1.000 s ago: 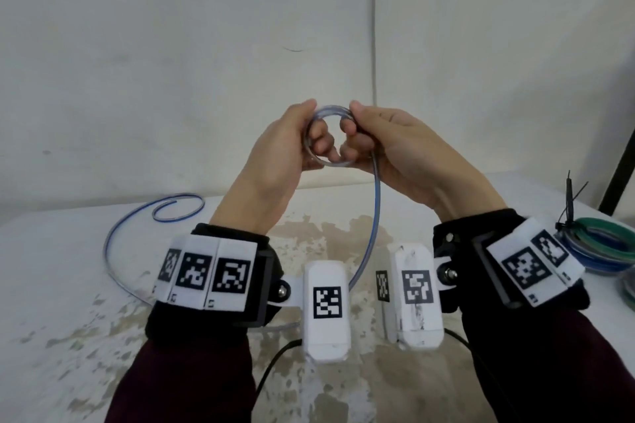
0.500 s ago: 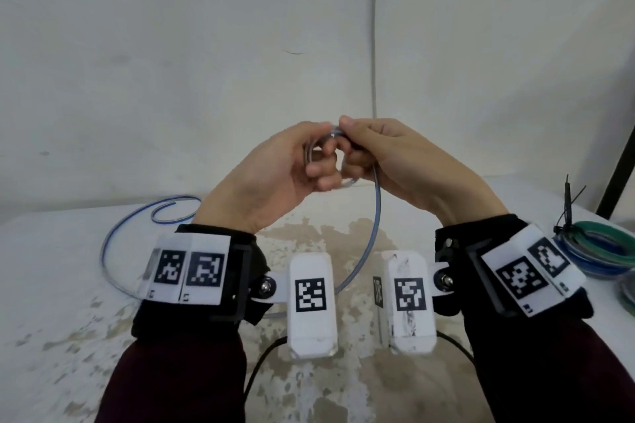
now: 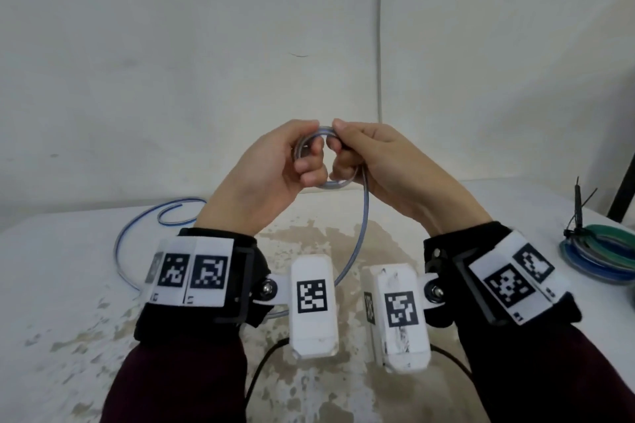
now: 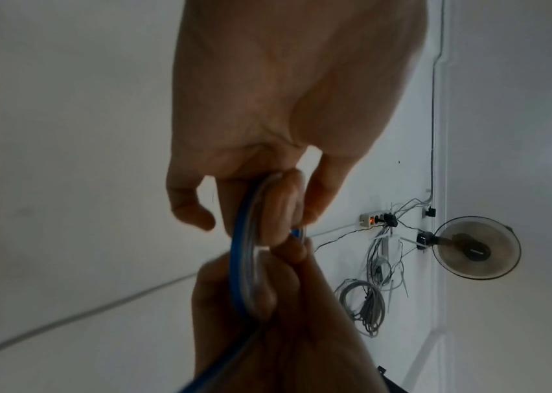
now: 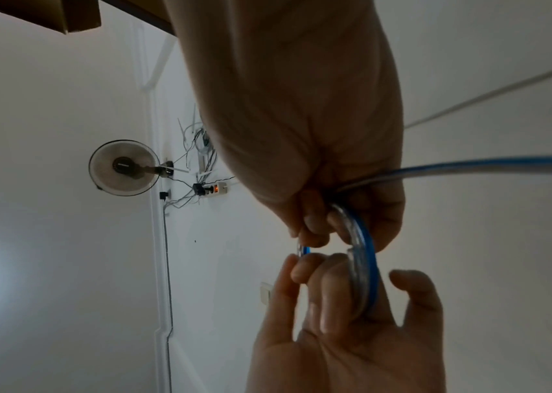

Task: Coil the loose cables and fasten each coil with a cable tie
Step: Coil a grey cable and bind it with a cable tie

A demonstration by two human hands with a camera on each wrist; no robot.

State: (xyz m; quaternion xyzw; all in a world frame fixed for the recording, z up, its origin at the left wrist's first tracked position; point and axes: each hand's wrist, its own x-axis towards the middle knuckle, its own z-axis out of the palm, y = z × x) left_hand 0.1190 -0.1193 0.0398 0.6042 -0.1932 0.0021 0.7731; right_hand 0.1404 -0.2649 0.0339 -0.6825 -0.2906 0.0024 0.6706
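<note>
Hands held together above the table (image 3: 86, 285): left hand (image 3: 264, 175) and right hand (image 3: 388, 168) both pinch a small upright coil (image 3: 330, 184) of blue cable. Loose cable (image 3: 362, 233) drops from the right hand's grip, curving left under the wrists to its far end. Finished tied coils (image 3: 604, 247) lie far right, well apart.

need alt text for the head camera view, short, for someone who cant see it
Two hands, left hand and right hand, hold a small coil of blue cable above a worn white table. The uncoiled length trails onto the table; finished coils with a black cable tie lie at right.
</note>
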